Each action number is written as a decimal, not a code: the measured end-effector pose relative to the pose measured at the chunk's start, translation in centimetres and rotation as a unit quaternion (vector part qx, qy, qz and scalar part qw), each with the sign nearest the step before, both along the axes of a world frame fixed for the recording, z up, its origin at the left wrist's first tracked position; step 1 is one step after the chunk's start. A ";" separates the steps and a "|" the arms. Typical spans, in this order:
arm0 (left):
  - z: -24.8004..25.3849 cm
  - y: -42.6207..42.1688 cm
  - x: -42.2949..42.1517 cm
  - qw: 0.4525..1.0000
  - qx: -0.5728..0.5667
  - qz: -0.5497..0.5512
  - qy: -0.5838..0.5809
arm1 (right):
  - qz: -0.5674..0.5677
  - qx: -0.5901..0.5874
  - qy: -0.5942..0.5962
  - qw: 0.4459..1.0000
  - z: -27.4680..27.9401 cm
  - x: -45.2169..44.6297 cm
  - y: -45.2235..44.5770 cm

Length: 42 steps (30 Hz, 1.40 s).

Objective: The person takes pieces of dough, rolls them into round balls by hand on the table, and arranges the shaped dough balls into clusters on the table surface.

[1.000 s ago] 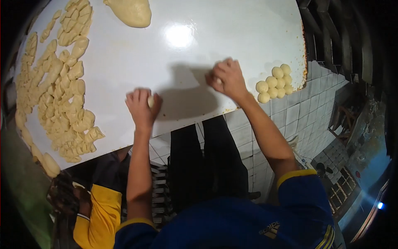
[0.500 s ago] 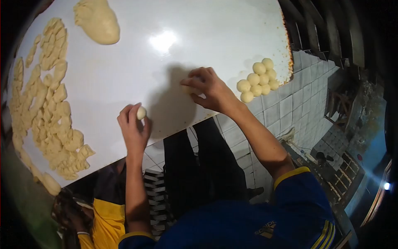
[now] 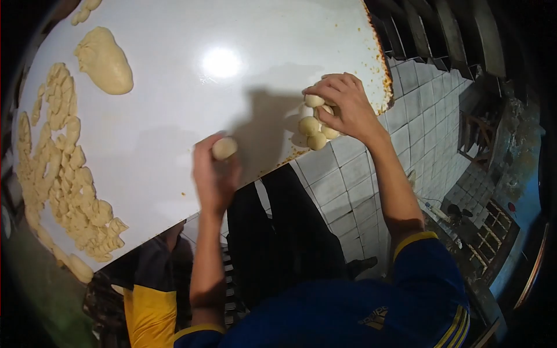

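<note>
My left hand (image 3: 213,174), slightly blurred, is closed on a round dough ball (image 3: 224,148) held between thumb and fingers above the white table. Over at the right side, my right hand (image 3: 345,104) grips another dough ball (image 3: 314,101) between thumb and fingertips. It is right over the cluster of finished-looking round dough balls (image 3: 308,126), and hides part of that cluster. Whether the gripped ball touches the others I cannot tell.
Many cut dough pieces (image 3: 69,174) cover the left side of the white table (image 3: 174,116). A large dough lump (image 3: 105,61) lies behind them. The table's right edge (image 3: 380,64) looks rusty. Someone in a yellow garment (image 3: 152,316) is at the lower left.
My right hand has moved right with its dough ball, from mid-table to the cluster. My left hand has shifted right and slightly up, still holding its ball. The view has shifted too.
</note>
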<state>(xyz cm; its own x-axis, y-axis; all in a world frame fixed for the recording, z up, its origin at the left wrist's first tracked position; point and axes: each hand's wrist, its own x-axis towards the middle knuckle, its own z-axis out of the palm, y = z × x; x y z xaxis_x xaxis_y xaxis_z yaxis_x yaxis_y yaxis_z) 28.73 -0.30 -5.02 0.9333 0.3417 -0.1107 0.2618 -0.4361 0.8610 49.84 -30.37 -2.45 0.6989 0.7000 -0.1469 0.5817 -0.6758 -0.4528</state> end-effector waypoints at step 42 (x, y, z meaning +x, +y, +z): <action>-0.8 -11.5 5.4 0.940 0.158 -0.300 -0.045 | -0.289 0.046 -0.067 0.954 -4.9 -13.1 -6.5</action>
<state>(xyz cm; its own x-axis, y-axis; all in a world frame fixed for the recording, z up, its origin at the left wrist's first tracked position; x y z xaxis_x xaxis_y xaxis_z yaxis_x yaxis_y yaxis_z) 34.10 -11.80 -5.83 0.9689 -0.2472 -0.0048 -0.1802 -0.7190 0.6712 36.72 -36.90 -7.32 0.9803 0.1968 0.0153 0.1805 -0.8623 -0.4732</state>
